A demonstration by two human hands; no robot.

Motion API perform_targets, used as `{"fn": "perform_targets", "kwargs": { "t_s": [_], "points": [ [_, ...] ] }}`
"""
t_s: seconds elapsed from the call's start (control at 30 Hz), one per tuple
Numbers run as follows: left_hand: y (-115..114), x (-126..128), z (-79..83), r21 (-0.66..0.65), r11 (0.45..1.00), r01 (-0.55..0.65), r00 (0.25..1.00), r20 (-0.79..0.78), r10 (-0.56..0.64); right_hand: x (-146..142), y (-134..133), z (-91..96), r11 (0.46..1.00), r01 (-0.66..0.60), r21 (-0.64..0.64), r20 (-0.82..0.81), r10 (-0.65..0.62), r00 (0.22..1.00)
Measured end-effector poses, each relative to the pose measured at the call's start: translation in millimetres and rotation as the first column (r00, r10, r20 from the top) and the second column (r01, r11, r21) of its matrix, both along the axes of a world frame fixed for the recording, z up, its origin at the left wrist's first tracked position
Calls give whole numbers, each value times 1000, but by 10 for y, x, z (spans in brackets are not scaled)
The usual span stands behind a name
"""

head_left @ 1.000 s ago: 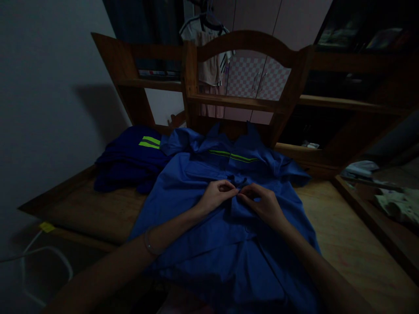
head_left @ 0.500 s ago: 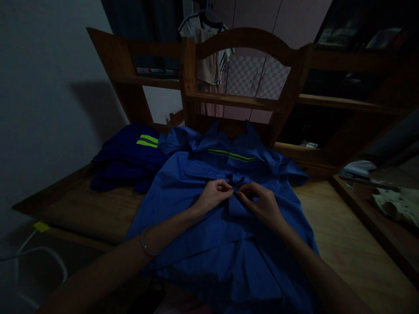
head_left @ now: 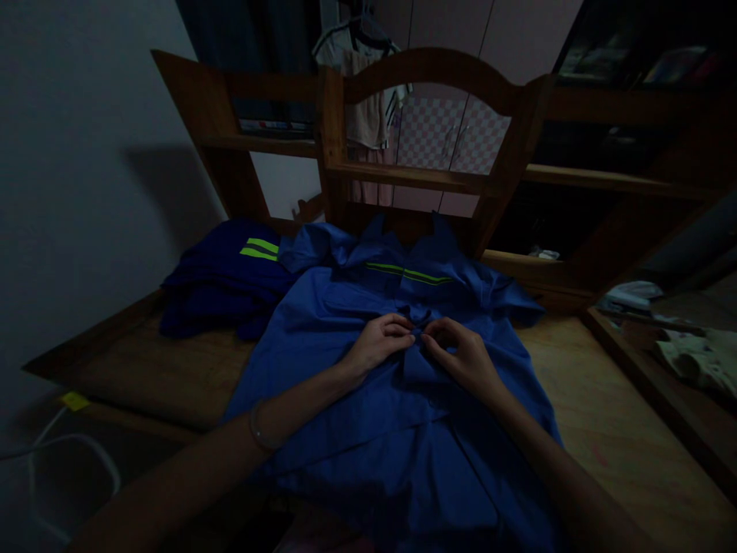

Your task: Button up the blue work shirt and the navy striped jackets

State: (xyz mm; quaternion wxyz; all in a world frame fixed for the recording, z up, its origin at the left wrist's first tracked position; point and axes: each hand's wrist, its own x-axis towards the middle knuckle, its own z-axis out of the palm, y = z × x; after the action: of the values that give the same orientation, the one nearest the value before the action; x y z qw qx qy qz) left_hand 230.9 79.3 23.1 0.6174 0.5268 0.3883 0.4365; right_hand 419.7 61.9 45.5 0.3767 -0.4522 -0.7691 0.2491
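A blue work jacket (head_left: 311, 322) with thin yellow-green stripes across its chest lies spread out on the wooden surface, collar toward the wooden frame. My left hand (head_left: 385, 338) pinches the jacket's front edge near the middle. Close beside it, my right hand (head_left: 457, 349) pinches the same front edge from the other side, thumb and forefinger together. The cloth is bunched up between the two hands. Whether a button lies between the fingertips is too dark and small to make out.
A folded dark-blue garment (head_left: 224, 280) with a yellow-green band lies at the left by the wall. Behind the jacket rises a wooden frame with shelves (head_left: 414, 178). A white cable (head_left: 74, 438) hangs at the lower left. Light-coloured cloth (head_left: 696, 357) lies at the right.
The fingertips of both hands have moved slightly apart at the jacket's front, and the right hand has shifted a little to the right. The jacket stays in place.
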Motion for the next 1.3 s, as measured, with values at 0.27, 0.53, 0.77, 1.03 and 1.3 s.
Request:
{"fn": "perform_targets", "kwargs": {
  "t_s": [0.27, 0.53, 0.77, 1.03, 1.3],
  "points": [
    [-43, 46, 81, 102, 995, -3, 997, -80, 11, 3, 7, -32, 1000, 2, -1, 9, -2, 1000],
    [-43, 38, 88, 241, 970, 9, 984, -174, 34, -2, 4, -21, 1000, -4, -14, 16, 4, 1000],
    [-27, 25, 6, 339, 941, 8, 967, -242, 79, 28, 10, -10, 999, -34, -36, 46, 35, 998],
    [-37, 11, 0, 363, 930, 54, 967, -253, 42, 48, 11, -19, 990, -110, -91, 60, 115, 992],
    [-73, 6, 71, 477, 876, 74, 938, -330, 101, 65, 28, -52, 986, -115, -124, 27, 120, 992]
  ]
}}
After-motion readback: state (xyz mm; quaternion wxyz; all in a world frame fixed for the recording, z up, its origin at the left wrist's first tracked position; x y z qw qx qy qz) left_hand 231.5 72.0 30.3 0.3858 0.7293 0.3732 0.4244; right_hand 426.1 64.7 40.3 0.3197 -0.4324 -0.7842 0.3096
